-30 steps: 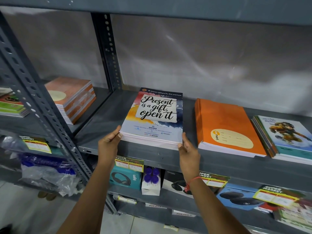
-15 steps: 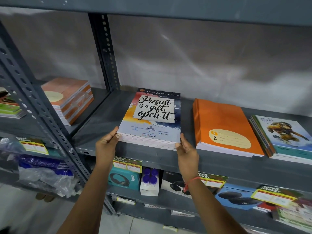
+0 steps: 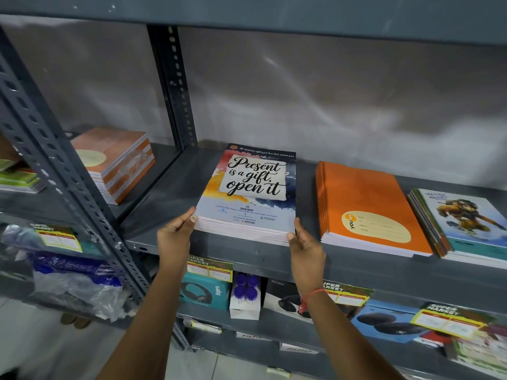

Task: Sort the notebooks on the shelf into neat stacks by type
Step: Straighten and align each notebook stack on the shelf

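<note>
A stack of notebooks with a "Present is a gift, open it" cover [image 3: 251, 187] lies flat on the grey metal shelf [image 3: 356, 264]. My left hand [image 3: 175, 237] presses its near left corner and my right hand [image 3: 304, 245] presses its near right corner, fingers against the stack's edges. To the right lies a stack of orange notebooks [image 3: 367, 207], and beyond it a stack with a cartoon animal cover [image 3: 463, 223], partly cut off by the frame edge.
A slotted upright post [image 3: 172, 86] divides the shelf from a left bay holding a wrapped orange-brown notebook stack [image 3: 115, 160]. The lower shelf carries headphone boxes [image 3: 205, 292], small bottles [image 3: 245, 294] and price tags. A plastic bag [image 3: 71, 286] hangs lower left.
Both hands stay on the stack's near corners; the stack sits about where it was. The view has shifted slightly.
</note>
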The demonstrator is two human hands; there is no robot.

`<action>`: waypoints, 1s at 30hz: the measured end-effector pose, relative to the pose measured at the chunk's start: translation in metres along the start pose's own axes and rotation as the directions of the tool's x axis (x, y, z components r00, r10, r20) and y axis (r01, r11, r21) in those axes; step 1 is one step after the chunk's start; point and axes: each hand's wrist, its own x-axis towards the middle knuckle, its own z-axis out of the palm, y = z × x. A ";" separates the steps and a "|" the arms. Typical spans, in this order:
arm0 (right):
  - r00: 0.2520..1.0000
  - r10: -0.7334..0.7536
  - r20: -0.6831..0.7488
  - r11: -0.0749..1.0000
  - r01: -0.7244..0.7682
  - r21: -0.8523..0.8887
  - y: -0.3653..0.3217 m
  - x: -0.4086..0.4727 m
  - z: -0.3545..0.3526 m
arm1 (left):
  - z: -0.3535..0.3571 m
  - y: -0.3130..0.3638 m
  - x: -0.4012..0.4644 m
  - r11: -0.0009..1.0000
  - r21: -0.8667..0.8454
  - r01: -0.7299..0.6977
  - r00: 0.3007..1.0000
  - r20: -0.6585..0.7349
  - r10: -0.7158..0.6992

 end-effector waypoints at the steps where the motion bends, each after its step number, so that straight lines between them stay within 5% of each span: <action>1: 1.000 -0.003 0.001 1.000 0.003 -0.003 0.000 0.000 0.000 | -0.001 0.001 0.000 1.000 0.016 -0.002 1.000 0.015 0.002; 18: 0.999 0.017 0.029 1.000 -0.018 0.023 -0.003 0.000 -0.002 | 0.003 0.008 -0.007 0.999 0.025 0.037 0.999 -0.020 -0.036; 22: 0.998 0.005 0.057 0.998 -0.008 0.058 -0.002 -0.006 -0.018 | 0.023 0.008 -0.033 0.910 0.395 -0.122 0.964 -0.172 0.204; 24: 0.998 -0.060 -0.018 0.998 0.060 0.014 0.001 -0.013 -0.037 | 0.046 0.008 -0.059 0.869 0.407 -0.282 0.932 -0.098 0.349; 27: 0.941 -0.225 -0.251 0.974 0.212 -0.079 0.014 -0.017 -0.082 | 0.087 0.001 -0.095 0.739 0.346 -0.578 0.815 0.193 0.547; 30: 0.881 -0.146 -0.451 0.975 0.205 0.084 0.023 -0.004 -0.133 | 0.135 -0.006 -0.121 0.792 0.237 -0.563 0.808 0.359 0.468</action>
